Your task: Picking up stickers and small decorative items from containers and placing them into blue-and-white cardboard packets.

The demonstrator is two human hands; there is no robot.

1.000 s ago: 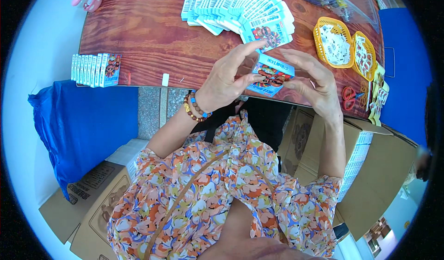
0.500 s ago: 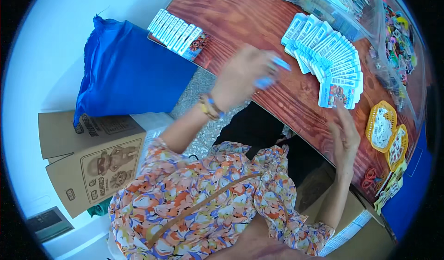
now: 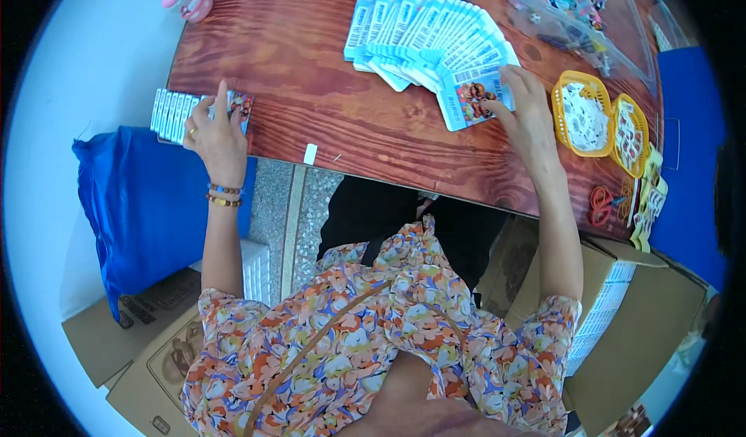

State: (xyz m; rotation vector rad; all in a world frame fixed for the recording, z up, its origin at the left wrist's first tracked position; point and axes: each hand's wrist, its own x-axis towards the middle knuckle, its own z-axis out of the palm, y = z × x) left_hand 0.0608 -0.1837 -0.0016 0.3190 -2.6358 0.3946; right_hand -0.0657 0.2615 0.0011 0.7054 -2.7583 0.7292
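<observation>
A fanned-out pile of blue-and-white printed cards (image 3: 416,36) lies on the wooden table. The topmost card (image 3: 470,95), with a picture of cartoon figures, faces up at the fan's near end. My right hand (image 3: 528,114) has this card's right edge between thumb and fingers. At the table's left edge lies an overlapping row of similar cards (image 3: 172,114). Over the right end of that row rests my left hand (image 3: 220,141), fingers apart and the index stretched forward. It partly covers the last card (image 3: 242,109), and the fingertips' exact contact is hidden.
Yellow baskets (image 3: 584,143) of small white pieces stand right of my right hand, with red scissors (image 3: 600,205) nearer me. Clear plastic bins (image 3: 590,48) line the far side. A white scrap (image 3: 310,154) lies by the front edge. A blue bag (image 3: 167,204) sits at left.
My left hand has swung left from mid-table to the row of cards, and blue-white pieces no longer show in it. My right hand has closed on the fan's top card. The view has turned.
</observation>
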